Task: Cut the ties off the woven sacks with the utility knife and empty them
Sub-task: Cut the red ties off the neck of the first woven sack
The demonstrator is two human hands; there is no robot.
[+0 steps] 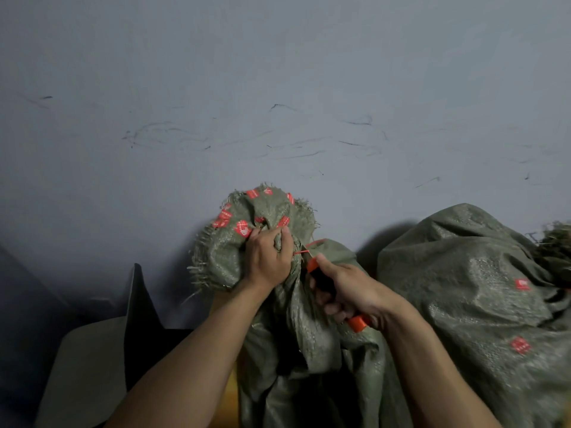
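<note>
A grey-green woven sack (309, 329) with red printed marks stands in front of me, its frayed mouth bunched into a neck. My left hand (268, 257) grips that neck just below the flared top. A thin red tie (312, 246) sticks out to the right of the neck. My right hand (349, 291) holds an orange and black utility knife (324, 281), with its tip up against the tie. A second sack (472, 288) of the same cloth lies to the right, its frayed mouth at the frame's right edge.
A scuffed grey wall (278, 103) fills the upper frame behind the sacks. At lower left stands an open cardboard box (92, 366) with one flap raised. A strip of yellow-brown floor (230, 400) shows beside the sack.
</note>
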